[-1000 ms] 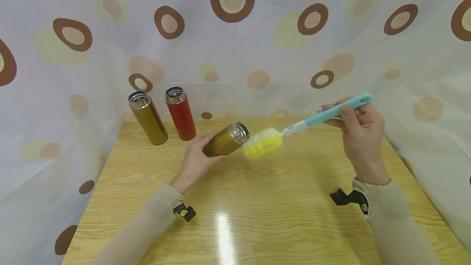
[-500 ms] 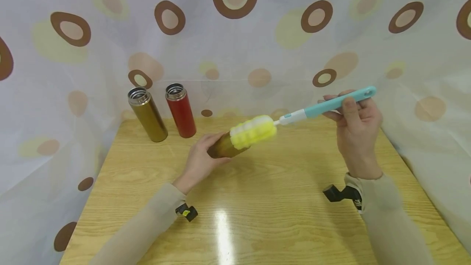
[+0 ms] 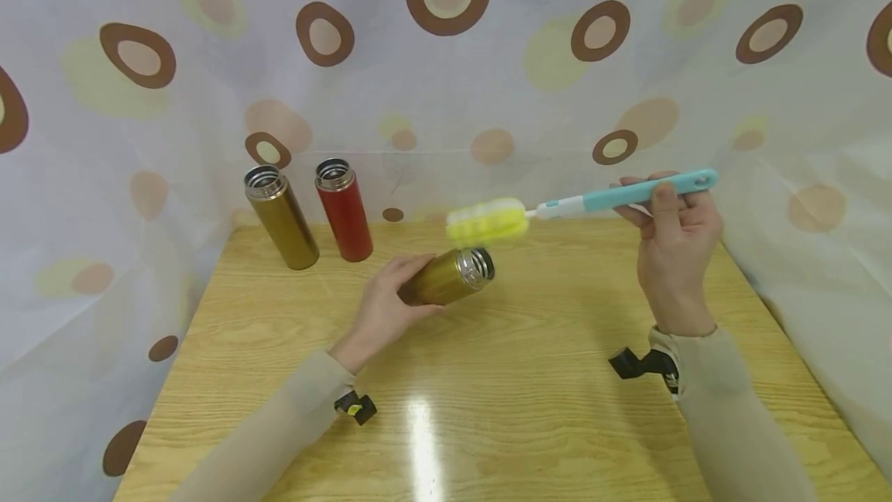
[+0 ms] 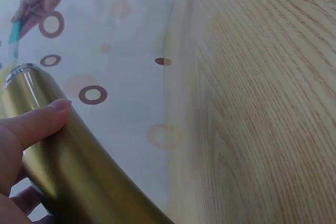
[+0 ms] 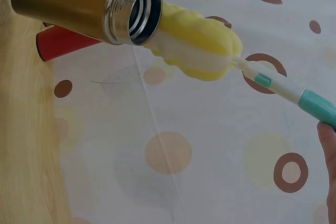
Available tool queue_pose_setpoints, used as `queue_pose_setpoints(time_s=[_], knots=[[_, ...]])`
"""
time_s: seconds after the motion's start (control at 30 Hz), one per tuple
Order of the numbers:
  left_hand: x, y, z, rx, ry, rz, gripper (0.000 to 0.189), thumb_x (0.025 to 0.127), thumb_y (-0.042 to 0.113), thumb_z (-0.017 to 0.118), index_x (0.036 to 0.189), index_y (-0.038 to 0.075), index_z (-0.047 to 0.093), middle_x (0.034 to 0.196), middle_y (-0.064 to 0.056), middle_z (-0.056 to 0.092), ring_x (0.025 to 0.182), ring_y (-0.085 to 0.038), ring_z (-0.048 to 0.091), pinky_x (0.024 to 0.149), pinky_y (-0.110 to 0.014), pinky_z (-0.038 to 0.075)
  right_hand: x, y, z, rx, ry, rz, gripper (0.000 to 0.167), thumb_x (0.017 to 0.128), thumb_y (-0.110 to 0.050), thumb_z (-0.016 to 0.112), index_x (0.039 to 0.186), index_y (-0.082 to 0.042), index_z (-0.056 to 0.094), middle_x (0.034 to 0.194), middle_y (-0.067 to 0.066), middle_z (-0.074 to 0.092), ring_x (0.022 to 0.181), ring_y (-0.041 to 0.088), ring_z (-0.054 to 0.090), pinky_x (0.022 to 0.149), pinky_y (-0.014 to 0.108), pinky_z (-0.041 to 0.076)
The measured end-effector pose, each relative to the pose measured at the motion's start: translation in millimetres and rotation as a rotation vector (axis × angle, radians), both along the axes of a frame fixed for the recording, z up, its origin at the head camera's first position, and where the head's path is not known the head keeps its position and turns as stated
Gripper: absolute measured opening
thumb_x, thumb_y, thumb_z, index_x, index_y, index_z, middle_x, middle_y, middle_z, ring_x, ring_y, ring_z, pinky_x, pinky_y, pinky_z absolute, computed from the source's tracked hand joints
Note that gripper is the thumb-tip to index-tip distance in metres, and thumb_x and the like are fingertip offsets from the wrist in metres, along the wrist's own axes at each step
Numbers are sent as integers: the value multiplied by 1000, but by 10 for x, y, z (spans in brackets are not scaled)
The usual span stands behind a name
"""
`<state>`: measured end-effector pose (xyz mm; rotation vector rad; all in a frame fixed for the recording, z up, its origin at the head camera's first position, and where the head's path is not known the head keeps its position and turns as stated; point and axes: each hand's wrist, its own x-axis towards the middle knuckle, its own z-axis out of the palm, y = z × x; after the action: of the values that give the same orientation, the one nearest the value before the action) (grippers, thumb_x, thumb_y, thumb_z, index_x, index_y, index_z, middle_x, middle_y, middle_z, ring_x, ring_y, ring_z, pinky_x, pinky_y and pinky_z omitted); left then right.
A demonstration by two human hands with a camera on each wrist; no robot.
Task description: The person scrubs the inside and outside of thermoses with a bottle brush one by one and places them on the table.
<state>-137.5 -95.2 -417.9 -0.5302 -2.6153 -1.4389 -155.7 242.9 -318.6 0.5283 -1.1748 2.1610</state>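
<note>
My left hand (image 3: 386,308) grips a gold thermos bottle (image 3: 446,279), tilted so its open steel mouth points right. The left wrist view shows the thumb (image 4: 39,124) laid across the bottle's gold side. In my right hand (image 3: 676,254) is a bottle brush (image 3: 613,196), pinched by its turquoise handle. Its yellow and white sponge head (image 3: 488,221) hovers just above and behind the bottle's neck in the head view. From the right wrist, the sponge head (image 5: 197,43) shows partly behind the steel mouth (image 5: 134,11), outside the bottle.
Another gold bottle (image 3: 282,219) and a red bottle (image 3: 344,211) stand upright and lidless at the table's back left. The wooden table (image 3: 523,401) ends at a spotted curtain (image 3: 446,99) behind and on both sides.
The brush head went left across the bottle's front, then up and behind its mouth. The held bottle has shifted slightly right and down. Both standing bottles stay in place.
</note>
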Motion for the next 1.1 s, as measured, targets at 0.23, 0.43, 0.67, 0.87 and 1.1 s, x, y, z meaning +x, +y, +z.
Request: queue_pose_setpoints(time_s=[0.23, 0.43, 0.67, 0.87, 1.1], knots=[[16, 2, 18, 43, -4, 9, 77, 72, 15, 97, 142, 14, 65, 135, -8, 66, 124, -30, 61, 108, -52, 48, -15, 64, -28, -11, -15, -26, 25, 101, -1, 62, 109, 23, 56, 92, 29, 73, 88, 36, 77, 80, 41, 62], [21, -11, 8, 94, -44, 24, 76, 74, 16, 96, 143, 17, 65, 137, -7, 64, 125, -29, 59, 107, -53, 47, -7, 87, -23, -4, -20, -39, 23, 101, 0, 62, 108, 22, 57, 92, 29, 73, 86, 35, 77, 78, 40, 63], [-5, -29, 13, 141, -61, 70, 76, 74, 17, 96, 143, 16, 64, 140, -9, 63, 128, -30, 58, 110, -52, 45, 5, 125, -38, 46, -32, -61, 19, 102, 2, 60, 105, 21, 58, 92, 28, 74, 86, 33, 77, 79, 40, 62], [-38, -41, 21, 131, -62, 94, 75, 76, 19, 95, 144, 16, 63, 142, -9, 62, 130, -30, 56, 113, -53, 43, 28, 143, -45, 81, -30, -51, 16, 102, 5, 58, 104, 21, 59, 92, 27, 74, 86, 34, 77, 78, 39, 63], [-62, -38, 39, 128, -78, 117, 73, 78, 20, 94, 144, 15, 63, 141, -10, 62, 129, -31, 56, 112, -54, 44, 77, 149, -5, 129, -17, -39, 16, 103, 6, 56, 106, 22, 58, 92, 26, 74, 87, 33, 77, 78, 40, 62]])
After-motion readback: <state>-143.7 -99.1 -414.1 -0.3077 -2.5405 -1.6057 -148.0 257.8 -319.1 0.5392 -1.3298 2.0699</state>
